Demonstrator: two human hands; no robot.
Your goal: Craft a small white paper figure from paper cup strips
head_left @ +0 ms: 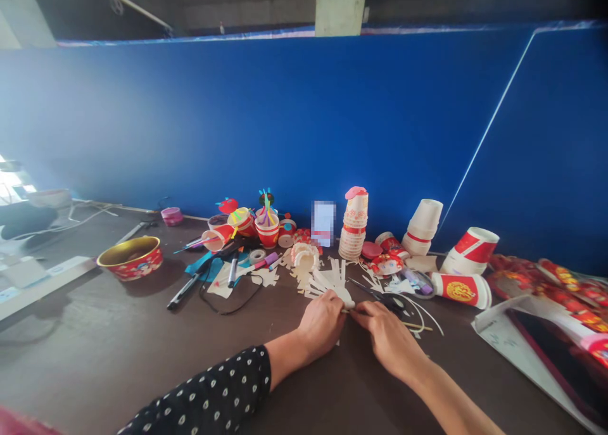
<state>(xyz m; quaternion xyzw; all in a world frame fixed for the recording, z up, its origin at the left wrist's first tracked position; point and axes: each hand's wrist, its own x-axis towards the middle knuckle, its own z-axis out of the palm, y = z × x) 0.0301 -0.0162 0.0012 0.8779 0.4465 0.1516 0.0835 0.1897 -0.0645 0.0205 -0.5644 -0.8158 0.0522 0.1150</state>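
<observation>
Matt paper strips (329, 283), glossy bowl (137, 268) with metallic lining, smooth tabletop (142, 349).

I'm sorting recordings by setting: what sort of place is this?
Probably a craft worktable before a blue partition, judging by the stacked paper cups and the red cup with coloured strips.

Head view: close, facing forward and down over table (123, 334) toward blue partition (266, 118).

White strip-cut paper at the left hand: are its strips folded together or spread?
Spread: the white paper strips fan out beyond the left hand, with gaps between several of them.
</observation>
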